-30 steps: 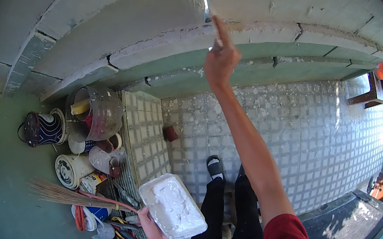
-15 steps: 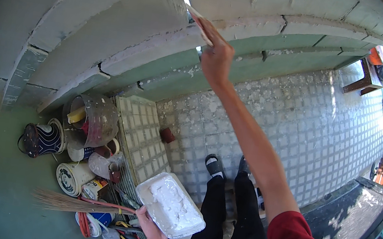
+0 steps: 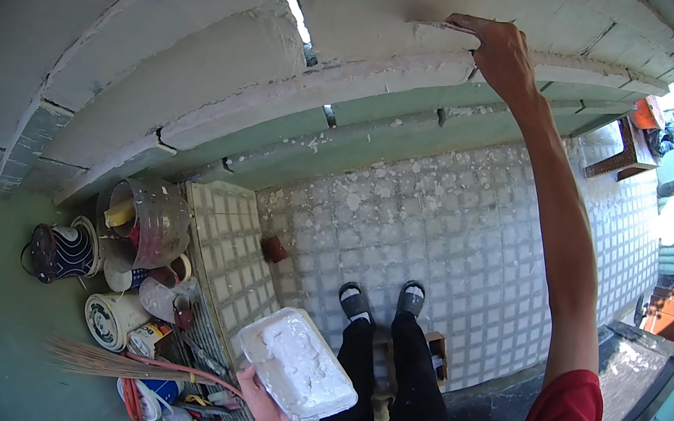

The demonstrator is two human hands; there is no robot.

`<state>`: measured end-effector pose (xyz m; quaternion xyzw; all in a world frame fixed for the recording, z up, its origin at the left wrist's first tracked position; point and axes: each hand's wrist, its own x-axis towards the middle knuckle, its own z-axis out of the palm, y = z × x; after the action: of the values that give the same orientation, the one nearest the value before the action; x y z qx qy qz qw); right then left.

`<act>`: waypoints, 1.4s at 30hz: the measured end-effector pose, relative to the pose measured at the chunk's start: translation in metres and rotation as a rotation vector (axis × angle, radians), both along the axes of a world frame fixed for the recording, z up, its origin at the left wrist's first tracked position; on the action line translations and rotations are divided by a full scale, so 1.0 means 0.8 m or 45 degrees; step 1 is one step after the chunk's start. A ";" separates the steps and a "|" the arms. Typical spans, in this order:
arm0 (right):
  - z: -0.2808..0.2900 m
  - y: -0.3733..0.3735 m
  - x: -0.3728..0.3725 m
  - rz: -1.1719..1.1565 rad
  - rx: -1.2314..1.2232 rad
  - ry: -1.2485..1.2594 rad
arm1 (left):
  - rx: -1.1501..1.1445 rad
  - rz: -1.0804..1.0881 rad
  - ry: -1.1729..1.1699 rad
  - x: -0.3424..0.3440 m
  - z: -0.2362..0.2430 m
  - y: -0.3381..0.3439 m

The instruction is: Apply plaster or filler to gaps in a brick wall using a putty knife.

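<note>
My right hand (image 3: 504, 57) is closed on a thin flat spreading tool (image 3: 434, 24), which lies against the upper block wall (image 3: 373, 24), right of a narrow bright gap (image 3: 295, 21). The tool's blade is blurred and partly hidden by the fingers. Low in the view, my left hand (image 3: 263, 400) grips a white rectangular tray (image 3: 262, 334) by its left side. The tray holds thick white paste (image 3: 299, 360) with an uneven, scooped surface.
Buckets (image 3: 107, 320), a clear tub (image 3: 160, 228), a straw broom (image 3: 92, 359) and tools are piled at left beside a tiled step (image 3: 221, 254). My feet stand on a spattered tiled floor (image 3: 482, 232). A brown stool (image 3: 628, 158) is far right, a dark slab (image 3: 645, 361) lower right.
My right hand and tool have moved right along the wall, away from the bright gap, and the tool now lies more level. The tray in my left hand has barely moved.
</note>
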<state>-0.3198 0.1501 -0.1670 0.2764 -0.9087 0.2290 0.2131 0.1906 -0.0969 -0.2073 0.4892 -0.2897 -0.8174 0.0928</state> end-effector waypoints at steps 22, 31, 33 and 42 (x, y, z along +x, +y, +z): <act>-0.010 0.007 0.001 0.038 -0.024 0.402 | -0.039 0.079 -0.140 -0.044 -0.002 0.069; -0.013 0.016 -0.001 0.099 0.052 0.073 | 0.009 0.041 -0.050 -0.056 0.000 0.079; 0.001 0.025 -0.021 -0.023 0.052 0.094 | 0.003 0.002 -0.024 -0.060 0.003 0.085; 0.030 -0.022 -0.005 0.066 0.294 0.157 | -0.039 -0.030 -0.138 -0.049 0.005 0.093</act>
<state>-0.3242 0.1327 -0.1431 0.3362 -0.9066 0.1111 0.2294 0.1516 -0.0223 -0.2033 0.5279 -0.3126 -0.7861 0.0747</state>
